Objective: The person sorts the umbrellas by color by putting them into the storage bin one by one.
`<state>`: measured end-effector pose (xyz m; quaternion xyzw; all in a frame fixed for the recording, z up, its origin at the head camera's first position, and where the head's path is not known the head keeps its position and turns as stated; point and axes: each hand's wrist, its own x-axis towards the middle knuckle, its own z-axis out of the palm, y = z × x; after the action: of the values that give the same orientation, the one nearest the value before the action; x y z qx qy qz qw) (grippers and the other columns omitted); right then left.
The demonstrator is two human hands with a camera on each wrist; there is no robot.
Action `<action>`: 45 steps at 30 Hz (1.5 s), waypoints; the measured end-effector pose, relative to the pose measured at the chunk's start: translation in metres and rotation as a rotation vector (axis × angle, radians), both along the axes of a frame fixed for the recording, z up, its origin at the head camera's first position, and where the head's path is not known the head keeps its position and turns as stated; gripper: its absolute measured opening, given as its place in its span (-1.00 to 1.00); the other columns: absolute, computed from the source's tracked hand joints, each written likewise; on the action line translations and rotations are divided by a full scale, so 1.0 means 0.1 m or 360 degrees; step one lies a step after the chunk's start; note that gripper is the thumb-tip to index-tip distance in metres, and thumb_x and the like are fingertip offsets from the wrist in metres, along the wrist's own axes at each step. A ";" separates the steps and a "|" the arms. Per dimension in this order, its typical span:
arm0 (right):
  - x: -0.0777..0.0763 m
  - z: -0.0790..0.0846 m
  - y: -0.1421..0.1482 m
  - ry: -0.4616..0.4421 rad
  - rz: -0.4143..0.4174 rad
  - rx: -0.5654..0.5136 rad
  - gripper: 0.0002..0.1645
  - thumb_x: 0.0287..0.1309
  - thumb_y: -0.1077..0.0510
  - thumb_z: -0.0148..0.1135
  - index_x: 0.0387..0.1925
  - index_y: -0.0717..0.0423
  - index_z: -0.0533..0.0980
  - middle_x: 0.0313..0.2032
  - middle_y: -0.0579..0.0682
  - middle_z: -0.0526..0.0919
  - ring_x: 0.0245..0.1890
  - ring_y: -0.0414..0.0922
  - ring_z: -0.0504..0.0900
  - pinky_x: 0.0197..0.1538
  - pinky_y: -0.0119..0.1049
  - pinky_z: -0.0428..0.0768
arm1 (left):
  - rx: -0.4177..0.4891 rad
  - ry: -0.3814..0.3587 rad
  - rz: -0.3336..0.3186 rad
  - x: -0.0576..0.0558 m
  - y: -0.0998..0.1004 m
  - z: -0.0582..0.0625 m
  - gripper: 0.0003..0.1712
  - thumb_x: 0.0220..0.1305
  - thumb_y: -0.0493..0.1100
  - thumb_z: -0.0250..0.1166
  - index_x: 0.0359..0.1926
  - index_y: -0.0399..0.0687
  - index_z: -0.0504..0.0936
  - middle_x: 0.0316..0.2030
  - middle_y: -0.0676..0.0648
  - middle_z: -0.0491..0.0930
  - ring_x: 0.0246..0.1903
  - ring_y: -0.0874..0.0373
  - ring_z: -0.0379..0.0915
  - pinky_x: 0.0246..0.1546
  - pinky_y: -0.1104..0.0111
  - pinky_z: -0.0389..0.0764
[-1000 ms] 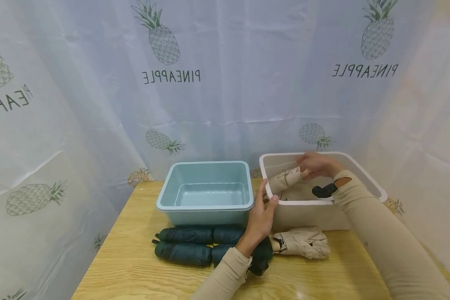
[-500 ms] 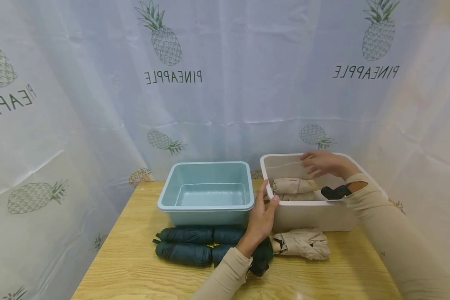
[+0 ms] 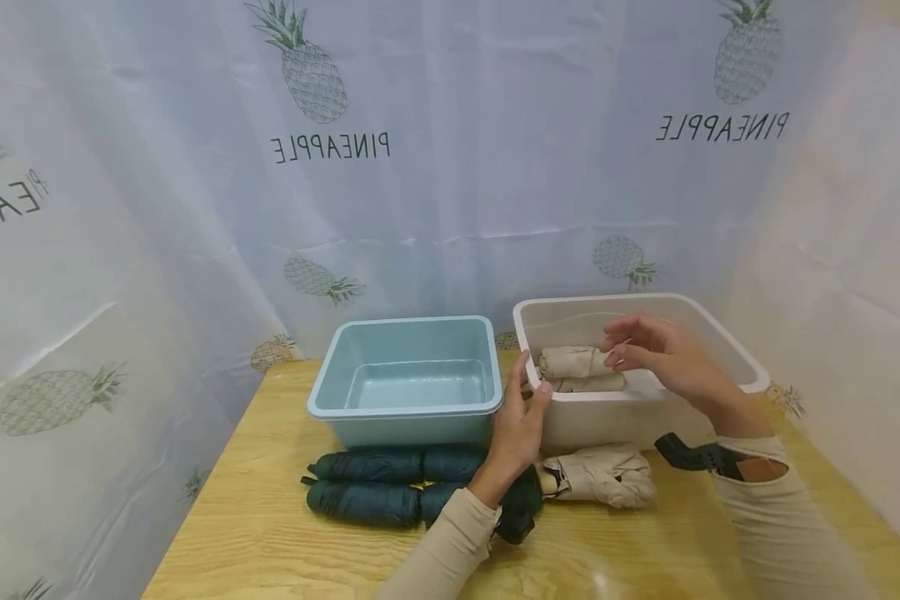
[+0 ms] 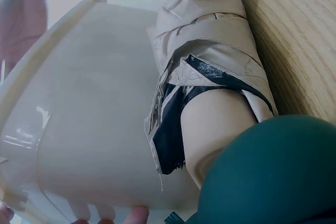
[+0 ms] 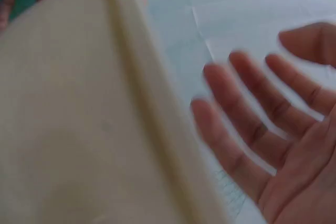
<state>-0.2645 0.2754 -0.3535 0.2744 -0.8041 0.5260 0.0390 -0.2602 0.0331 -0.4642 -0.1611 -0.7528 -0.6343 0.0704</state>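
My left hand point(image 3: 520, 425) rests at the front left corner of the off-white bin point(image 3: 637, 423), its thumb and straight fingers spread against the outside. My right hand point(image 3: 671, 358) hovers over the bin's front rim, fingers loosely bent and holding nothing; the right wrist view shows its palm and spread fingers point(image 5: 228, 108). Inside the bin, two beige folded umbrellas point(image 3: 570, 362) lie side by side at the left. Another beige folded umbrella point(image 3: 607, 477) lies on the table before it, its pale handle point(image 4: 215, 129) seen in the left wrist view.
Two dark green folded umbrellas point(image 3: 363, 504) lie in front of a light blue bin point(image 3: 401, 411) on the wooden table point(image 3: 255, 533), partly covered by my left forearm. A pineapple-print curtain point(image 3: 450, 167) hangs behind and at both sides.
My right hand has let go of a beige umbrella inside the bin, leaving it beside the other. The hand has then risen and drawn back toward me. My left hand stays at the corner.
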 end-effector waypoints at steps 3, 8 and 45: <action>0.11 -0.22 0.04 0.0052 0.0289 -0.0326 -0.61 0.46 0.48 -0.08 0.22 0.27 0.45 -0.05 0.01 0.70 -0.12 -0.12 0.76 -0.02 -0.28 0.71 | 0.0010 -0.0006 0.0001 0.01 -0.02 0.01 -0.29 0.55 0.23 0.01 0.60 0.51 0.02 0.42 -0.11 0.38 0.31 -0.07 0.47 0.16 -0.01 0.58; 0.29 -0.45 0.16 0.0011 0.0837 -0.0666 -0.44 0.38 0.64 -0.40 0.31 0.48 0.29 0.06 0.13 0.62 -0.02 0.00 0.72 0.02 -0.15 0.71 | -0.0007 0.0007 -0.0006 0.03 -0.02 0.02 -0.28 0.54 0.25 0.01 0.61 0.48 0.02 0.40 -0.10 0.40 0.29 -0.04 0.48 0.16 0.01 0.58; 0.52 -0.76 0.25 -0.0067 0.0053 0.1117 -0.30 0.20 -0.09 0.43 0.20 0.30 0.53 0.12 0.18 0.67 0.04 0.10 0.66 -0.02 -0.20 0.63 | 0.0026 0.0034 -0.0013 0.01 -0.01 0.01 -0.29 0.53 0.21 0.03 0.60 0.50 0.04 0.35 -0.10 0.44 0.27 0.00 0.48 0.13 0.08 0.58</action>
<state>-0.2125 0.3006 -0.4293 0.2731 -0.9319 0.2236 -0.0829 -0.2591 0.0322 -0.4632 -0.1702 -0.7461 -0.6391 0.0771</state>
